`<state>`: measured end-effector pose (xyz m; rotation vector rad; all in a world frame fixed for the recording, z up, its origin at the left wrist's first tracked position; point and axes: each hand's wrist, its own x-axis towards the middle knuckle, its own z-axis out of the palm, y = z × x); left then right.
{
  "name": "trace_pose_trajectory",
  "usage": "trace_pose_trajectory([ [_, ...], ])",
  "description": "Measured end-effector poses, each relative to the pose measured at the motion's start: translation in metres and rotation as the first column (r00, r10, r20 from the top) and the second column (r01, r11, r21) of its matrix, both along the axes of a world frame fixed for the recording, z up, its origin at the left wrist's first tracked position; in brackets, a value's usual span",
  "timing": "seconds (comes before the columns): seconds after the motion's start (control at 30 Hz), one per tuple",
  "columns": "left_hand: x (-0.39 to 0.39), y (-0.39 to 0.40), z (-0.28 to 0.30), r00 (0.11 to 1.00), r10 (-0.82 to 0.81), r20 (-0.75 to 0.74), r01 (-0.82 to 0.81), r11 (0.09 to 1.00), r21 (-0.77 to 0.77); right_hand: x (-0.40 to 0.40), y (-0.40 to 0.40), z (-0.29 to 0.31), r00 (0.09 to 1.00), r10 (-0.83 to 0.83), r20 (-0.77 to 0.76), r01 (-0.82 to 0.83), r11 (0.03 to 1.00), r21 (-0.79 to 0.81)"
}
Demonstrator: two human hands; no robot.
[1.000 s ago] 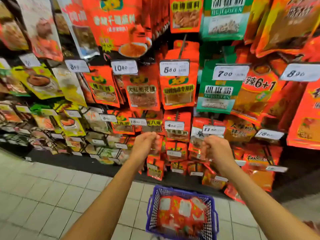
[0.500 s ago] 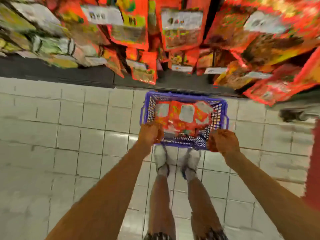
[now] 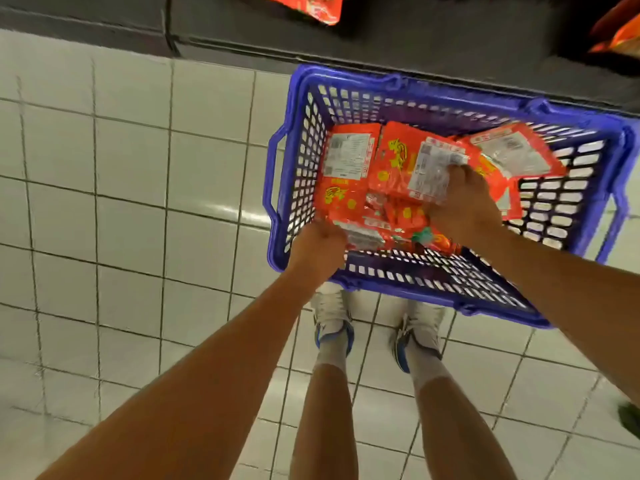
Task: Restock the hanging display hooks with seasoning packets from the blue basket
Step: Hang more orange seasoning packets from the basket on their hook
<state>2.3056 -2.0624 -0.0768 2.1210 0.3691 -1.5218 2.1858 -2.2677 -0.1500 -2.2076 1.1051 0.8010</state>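
White tiled floor [image 3: 121, 188] fills the left side, grout lines running off into the corner.

Left hand [image 3: 320, 242] is down inside the blue basket [image 3: 277, 188] at its near-left corner, fingers curled onto the near edge of the packet pile. Looks like it pinches a packet [image 3: 363, 233] there, white label side up, but the fingertips are blurred, so the exact hold cannot be confirmed.

Just right of that hand and slightly beyond it lies the seasoning packet pile [image 3: 349, 174]: red-orange pouches with yellow print, several flipped to show white back labels, overlapping across the basket bottom.

Right hand [image 3: 464, 202] is further right and a bit farther in than the left, palm down on the pile, fingers curled around the edge of a packet with a white label [image 3: 431, 171]. That packet is tilted up off the pile, just left of the knuckles.

Basket sits on the floor against the dark shelf base [image 3: 381, 39], directly beyond the person's white shoes [image 3: 332, 317]. Both forearms reach down into it from the near side.

Red packets [image 3: 304, 5] hang over the top edge, above and beyond both hands.
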Motion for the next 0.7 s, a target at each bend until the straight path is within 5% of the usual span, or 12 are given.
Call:
trace_pose_trajectory([
  [0.17,-0.009,0.004,-0.035,0.999,0.043,0.006,-0.043,0.999,0.009,0.011,-0.009,-0.053,0.960,0.216,-0.179,-0.221,0.975,-0.009],
  [0.33,-0.016,-0.003,-0.039,1.000,0.014,0.015,-0.014,0.998,-0.057,-0.001,-0.012,-0.038,0.961,0.274,0.034,-0.272,0.961,-0.047],
  [0.4,-0.016,-0.011,-0.032,0.998,0.070,0.005,-0.069,0.993,-0.093,-0.003,-0.012,-0.015,0.962,0.153,0.226,-0.149,0.988,-0.032],
  [0.47,-0.014,-0.020,-0.026,0.984,0.176,-0.039,-0.180,0.972,-0.151,0.000,-0.006,0.013,0.943,-0.156,0.293,0.094,0.972,0.215],
  [0.57,-0.012,-0.029,-0.018,0.962,0.232,-0.142,-0.263,0.924,-0.277,0.002,0.010,0.040,0.795,-0.604,0.050,0.419,0.607,0.676],
  [0.63,-0.010,-0.032,-0.013,0.942,0.290,-0.169,-0.329,0.895,-0.302,-0.002,0.017,0.044,0.774,-0.629,-0.071,0.454,0.474,0.754],
  [0.7,-0.009,-0.033,-0.013,0.913,0.369,-0.173,-0.405,0.870,-0.283,-0.007,0.019,0.038,0.810,-0.582,-0.071,0.450,0.540,0.711],
])
